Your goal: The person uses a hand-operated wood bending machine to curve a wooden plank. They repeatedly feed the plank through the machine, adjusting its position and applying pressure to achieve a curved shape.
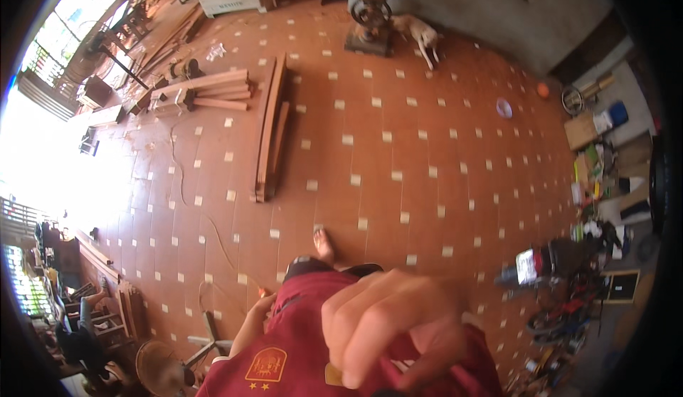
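My right hand (388,319) is raised close in front of my dark red shirt (299,326). Its fingers curl loosely downward, and the thumb, blurred, stands apart from them. Nothing shows between them. Down at my left side, my left hand (267,303) is partly hidden by the shirt. A small orange thing (262,292) shows at its closed fingers, too small to name. A thin cord (224,249) trails over the tiles close to it. My bare foot (324,245) stands on the tiled floor (384,191).
Long wooden beams (270,134) lie ahead, with more stacked timber (206,91) to their left. A dog (425,38) lies beside a machine (371,16) at the back. A motorbike (548,263) stands right. A fan (162,368) is at lower left.
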### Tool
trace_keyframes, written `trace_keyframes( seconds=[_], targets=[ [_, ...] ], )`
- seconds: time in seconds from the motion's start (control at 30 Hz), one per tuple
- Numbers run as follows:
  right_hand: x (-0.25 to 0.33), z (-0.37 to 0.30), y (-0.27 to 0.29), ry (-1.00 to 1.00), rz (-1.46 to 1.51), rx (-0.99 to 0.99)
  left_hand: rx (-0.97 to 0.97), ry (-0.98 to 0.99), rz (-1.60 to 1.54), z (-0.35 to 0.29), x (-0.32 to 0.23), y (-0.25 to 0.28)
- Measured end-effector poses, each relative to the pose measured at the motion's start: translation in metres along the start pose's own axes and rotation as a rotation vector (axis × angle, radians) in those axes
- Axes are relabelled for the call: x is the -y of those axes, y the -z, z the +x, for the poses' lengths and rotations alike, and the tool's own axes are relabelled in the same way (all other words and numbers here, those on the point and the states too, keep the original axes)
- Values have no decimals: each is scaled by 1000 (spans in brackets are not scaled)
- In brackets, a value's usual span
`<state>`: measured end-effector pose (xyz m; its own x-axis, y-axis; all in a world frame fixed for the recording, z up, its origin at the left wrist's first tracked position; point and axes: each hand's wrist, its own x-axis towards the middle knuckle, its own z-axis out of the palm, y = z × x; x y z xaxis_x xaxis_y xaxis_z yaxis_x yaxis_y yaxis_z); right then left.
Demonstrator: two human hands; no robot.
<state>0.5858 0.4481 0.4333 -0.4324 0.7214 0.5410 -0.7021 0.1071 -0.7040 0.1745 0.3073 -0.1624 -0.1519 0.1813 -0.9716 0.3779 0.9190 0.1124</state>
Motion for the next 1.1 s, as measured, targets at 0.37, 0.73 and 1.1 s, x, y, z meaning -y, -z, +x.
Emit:
trace_keyframes(
  seconds=[0.37,0.73,1.1],
  targets=[
    [-12,162,239,38,153,116,-98,-608,7,0,-473,67],
    [22,371,524,-30,315,375,-319,-156,10,54,-560,39],
    [-53,593,791,-462,-30,450,43,285,-668,50,-701,-39]
  ],
)
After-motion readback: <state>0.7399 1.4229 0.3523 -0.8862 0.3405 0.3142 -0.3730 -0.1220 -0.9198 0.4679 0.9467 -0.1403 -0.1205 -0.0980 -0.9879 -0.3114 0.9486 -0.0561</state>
